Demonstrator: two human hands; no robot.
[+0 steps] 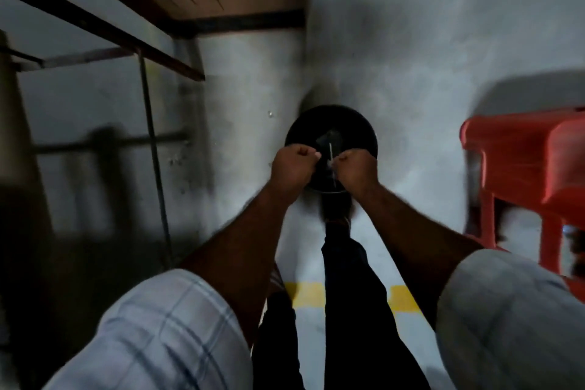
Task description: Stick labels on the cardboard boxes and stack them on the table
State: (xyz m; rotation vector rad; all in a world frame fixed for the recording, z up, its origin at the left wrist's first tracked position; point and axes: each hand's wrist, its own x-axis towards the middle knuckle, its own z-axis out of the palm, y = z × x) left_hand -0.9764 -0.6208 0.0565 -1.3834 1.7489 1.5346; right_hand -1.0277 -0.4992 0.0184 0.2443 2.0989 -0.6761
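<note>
Over bin (329, 119), left hand (292, 166), right hand (357, 169) pinching strip (330, 150)

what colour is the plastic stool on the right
The moulded plastic stool is red-orange, clearest in the head view.

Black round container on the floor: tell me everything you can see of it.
The black round container looks like a dark bin or bucket seen from above, blurred, standing on the grey floor. Its rim is circular; contents unclear. The left hand and right hand, fingers curled, hang over its near half; contact cannot be told.
</note>
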